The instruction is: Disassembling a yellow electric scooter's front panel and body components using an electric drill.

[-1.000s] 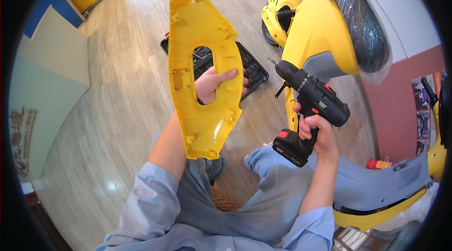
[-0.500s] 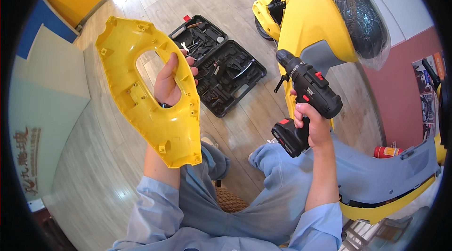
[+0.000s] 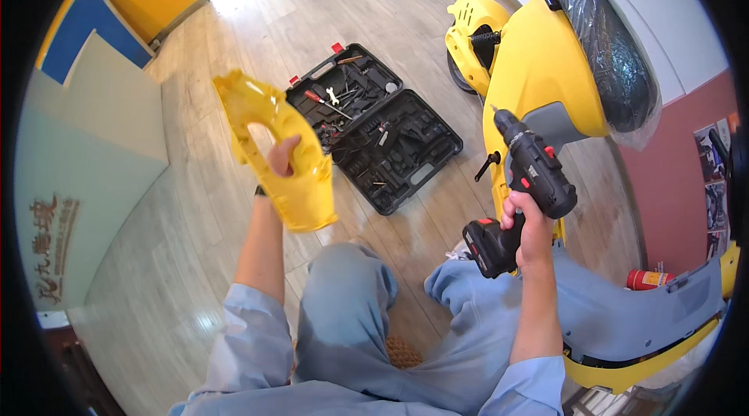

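Note:
My left hand [image 3: 282, 157] is closed around the rim of a yellow plastic shell panel [image 3: 307, 201], its thumb showing through the large oval opening. The panel is held tilted above the floor, left of the open tool case. In my right hand [image 3: 532, 225] is a black cordless drill [image 3: 540, 174] with red switches, gripped by its handle. A thin bit sticks out of the chuck, which points up and away from me. The drill's battery base hangs over my right knee, and behind the drill stands a yellow scooter [image 3: 538, 57].
The black tool case [image 3: 421, 172] lies open on the wood floor, with a screwdriver [image 3: 326, 104], a wrench [image 3: 332, 96] and other small tools inside. Plastic film wraps the scooter's dark seat [image 3: 605, 49]. A red fire extinguisher [image 3: 649, 279] is at right, beyond grey-and-yellow bodywork [image 3: 624, 314].
The yellow panel has tipped to a steeper angle and moved farther from me in my left hand. The drill remains in my right hand, slightly lower. The whole view has shifted a little.

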Available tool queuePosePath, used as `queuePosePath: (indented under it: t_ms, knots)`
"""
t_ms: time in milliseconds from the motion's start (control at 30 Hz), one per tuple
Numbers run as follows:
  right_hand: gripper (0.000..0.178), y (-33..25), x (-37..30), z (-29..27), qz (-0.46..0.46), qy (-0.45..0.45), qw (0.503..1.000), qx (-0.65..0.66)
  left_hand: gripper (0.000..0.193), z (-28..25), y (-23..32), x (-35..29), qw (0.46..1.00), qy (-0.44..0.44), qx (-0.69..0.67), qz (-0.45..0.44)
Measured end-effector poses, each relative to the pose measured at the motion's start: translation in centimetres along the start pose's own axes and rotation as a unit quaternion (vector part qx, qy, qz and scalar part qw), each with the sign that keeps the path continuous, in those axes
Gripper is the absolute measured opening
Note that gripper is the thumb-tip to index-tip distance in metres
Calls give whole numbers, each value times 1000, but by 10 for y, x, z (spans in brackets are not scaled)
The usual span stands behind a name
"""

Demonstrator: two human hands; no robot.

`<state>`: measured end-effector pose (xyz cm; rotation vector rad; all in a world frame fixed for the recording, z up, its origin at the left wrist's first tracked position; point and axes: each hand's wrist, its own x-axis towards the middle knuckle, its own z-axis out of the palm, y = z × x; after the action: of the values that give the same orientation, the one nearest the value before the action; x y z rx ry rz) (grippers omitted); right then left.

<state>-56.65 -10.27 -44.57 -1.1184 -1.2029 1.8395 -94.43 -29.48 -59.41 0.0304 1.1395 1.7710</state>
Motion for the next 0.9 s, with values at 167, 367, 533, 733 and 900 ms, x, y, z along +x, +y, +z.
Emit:
queuePosePath:
  t_ms: [167, 367, 533, 733, 900]
  knots:
    - [39, 57, 24, 4, -29, -16, 981, -189, 23, -48, -38, -22, 921, -193, -327, -89]
    - [71, 69, 66, 101, -130, -100, 977, -135, 30, 145, -12, -58, 925, -306, -195, 114]
    - [76, 29, 73, 183, -233, -119, 922, -287, 53, 154, -13, -48, 950, -197, -232, 66]
    - [80, 31, 78, 221, -357, -196, 812, -418, 34, 109, 8, -28, 930, -236, -239, 148]
    - [64, 50, 75, 245, -299, -220, 718, -589, 34, 133, 21, -50, 966, -49, -213, 135]
